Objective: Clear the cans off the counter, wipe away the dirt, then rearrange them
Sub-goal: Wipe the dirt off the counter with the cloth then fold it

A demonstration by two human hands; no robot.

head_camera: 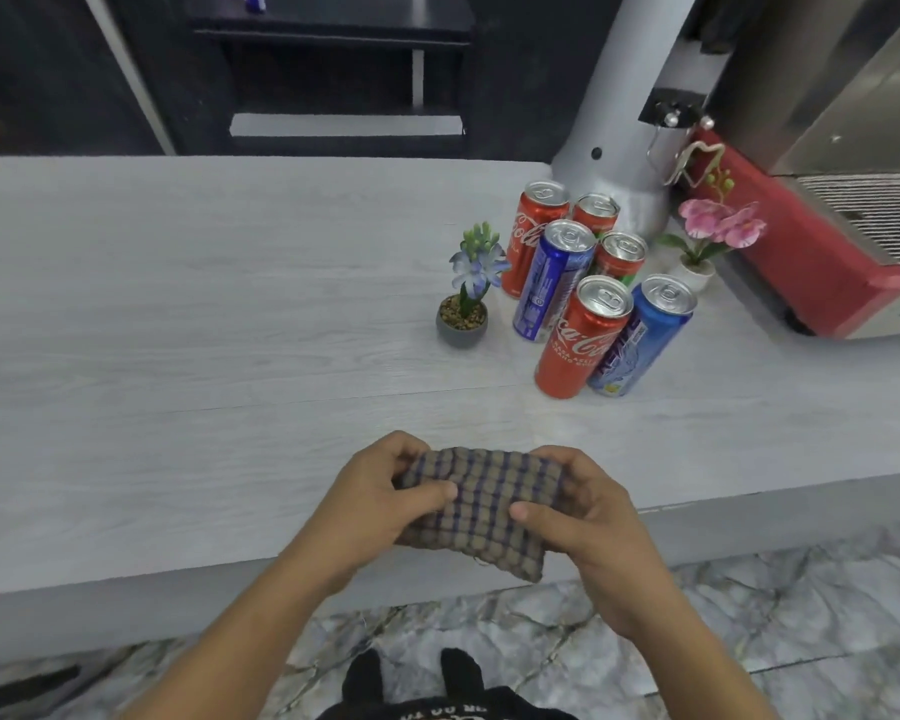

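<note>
Several drink cans stand in a tight cluster at the right of the pale wood counter [178, 330]. Nearest me are a red cola can [578, 345] and a blue can [640, 340] side by side. Behind them stand a taller blue can [549, 283], a small red can [619, 259], another red cola can [528, 231] and a further red can [596, 213]. A folded checked cloth [489, 506] is held above the counter's front edge between my left hand [375, 506] and my right hand [588, 527], thumbs on top.
A small grey pot with a blue flower [463, 304] stands just left of the cans. A white pot with a pink orchid [707, 241] is to their right. A silver cylinder [624, 122] stands behind them, and a red-and-steel machine [827, 241] fills the right end.
</note>
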